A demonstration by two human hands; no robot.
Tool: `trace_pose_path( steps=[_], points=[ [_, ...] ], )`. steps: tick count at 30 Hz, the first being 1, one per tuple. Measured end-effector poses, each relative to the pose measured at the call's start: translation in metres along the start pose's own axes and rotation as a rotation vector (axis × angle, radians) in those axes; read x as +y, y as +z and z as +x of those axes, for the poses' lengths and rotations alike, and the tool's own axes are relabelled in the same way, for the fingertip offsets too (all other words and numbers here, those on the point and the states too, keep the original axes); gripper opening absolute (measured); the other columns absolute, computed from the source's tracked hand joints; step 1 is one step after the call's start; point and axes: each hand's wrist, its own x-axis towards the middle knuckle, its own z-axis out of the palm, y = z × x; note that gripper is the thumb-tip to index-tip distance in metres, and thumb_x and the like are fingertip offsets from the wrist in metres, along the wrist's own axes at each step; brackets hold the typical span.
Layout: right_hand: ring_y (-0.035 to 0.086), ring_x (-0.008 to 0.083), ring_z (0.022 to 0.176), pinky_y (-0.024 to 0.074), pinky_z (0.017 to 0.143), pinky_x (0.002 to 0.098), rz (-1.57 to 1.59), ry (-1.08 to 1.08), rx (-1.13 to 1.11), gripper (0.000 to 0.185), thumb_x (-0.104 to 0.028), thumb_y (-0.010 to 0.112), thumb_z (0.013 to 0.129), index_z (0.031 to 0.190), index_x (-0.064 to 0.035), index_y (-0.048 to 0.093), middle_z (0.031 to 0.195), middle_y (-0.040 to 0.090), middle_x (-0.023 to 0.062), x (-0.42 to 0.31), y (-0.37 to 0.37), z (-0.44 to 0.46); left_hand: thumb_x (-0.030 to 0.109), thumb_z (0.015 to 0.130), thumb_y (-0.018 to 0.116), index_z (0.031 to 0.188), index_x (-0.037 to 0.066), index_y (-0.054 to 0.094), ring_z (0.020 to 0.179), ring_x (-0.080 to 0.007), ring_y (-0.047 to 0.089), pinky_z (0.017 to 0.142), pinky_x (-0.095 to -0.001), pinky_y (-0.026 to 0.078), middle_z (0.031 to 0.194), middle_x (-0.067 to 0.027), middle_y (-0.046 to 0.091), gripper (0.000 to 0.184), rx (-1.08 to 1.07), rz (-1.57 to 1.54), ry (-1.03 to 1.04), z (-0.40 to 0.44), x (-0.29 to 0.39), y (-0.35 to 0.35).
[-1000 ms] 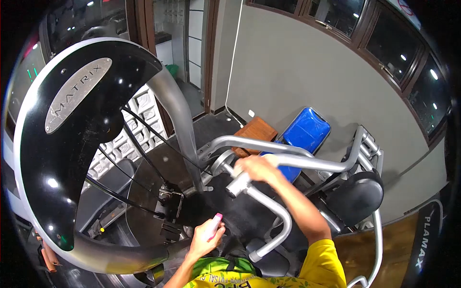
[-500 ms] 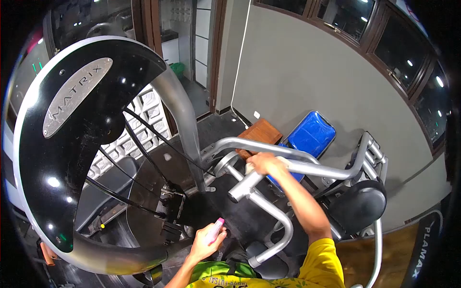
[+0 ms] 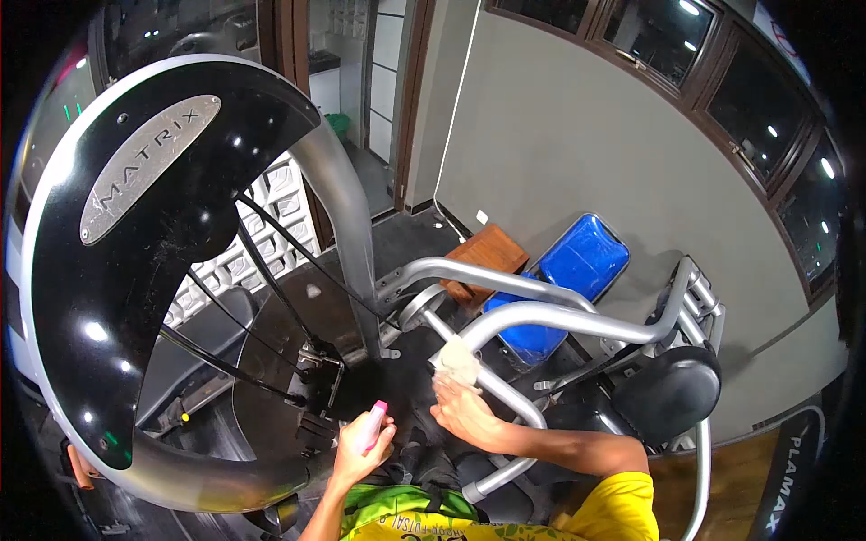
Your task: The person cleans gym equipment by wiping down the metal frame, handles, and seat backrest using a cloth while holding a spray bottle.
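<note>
My left hand (image 3: 357,458), low in the middle of the view, is wrapped round a small white bottle (image 3: 369,430) with a pink top. A pale cloth (image 3: 458,362) is in my right hand (image 3: 465,417), pressed against the end of a silver tube of the gym machine. That tube joins the curved silver frame (image 3: 559,317) and a lower bent handle (image 3: 514,397). Part of the tube end is hidden behind the cloth and fingers.
At left stands the black machine housing (image 3: 171,234) with a MATRIX plate (image 3: 149,169) and black cables below. Past the frame are a wooden box (image 3: 492,254) and a blue padded seat (image 3: 585,257). A black pad (image 3: 667,394) is at right.
My right hand with the cloth has come down and toward me, from the upper curved frame to the tube end. My left hand with the bottle has shifted slightly left.
</note>
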Motion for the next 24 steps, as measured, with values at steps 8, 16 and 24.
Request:
trace_pose_path(
  steps=[8,16,24],
  points=[
    [0.063,0.0264,0.100,0.0479,0.092,0.0450,0.435,0.181,0.596,0.024,-0.018,0.056,0.082,0.104,-0.0114,0.062,0.084,0.065,0.0073,0.040,-0.052,0.016,0.006,0.085,0.069,0.099,-0.002,0.064,0.075,-0.0152,0.067,0.069,-0.0273,0.052,0.085,-0.0084,0.068,0.017,0.103,-0.116,-0.019,-0.006,-0.007,0.002],
    [0.041,0.0309,0.134,0.0243,0.115,0.0484,-0.208,0.017,-0.133,0.029,-0.027,0.051,0.086,0.101,-0.0081,0.068,0.129,0.059,0.0169,-0.021,0.013,0.049,0.004,0.086,0.066,0.097,-0.003,0.062,0.060,-0.0109,0.064,0.057,-0.0247,0.051,0.080,-0.0073,0.068,0.013,0.103,-0.093,0.017,-0.005,-0.005,-0.004],
    [0.046,0.0246,0.130,0.0334,0.112,0.0395,0.353,0.080,0.468,0.025,-0.020,0.056,0.079,0.100,-0.0087,0.064,0.122,0.061,0.0098,0.030,0.047,-0.035,0.005,0.086,0.067,0.097,-0.001,0.063,0.059,-0.0103,0.064,0.057,-0.0247,0.050,0.078,-0.0061,0.068,0.013,0.031,-0.120,-0.008,-0.003,-0.009,0.012]
  ],
)
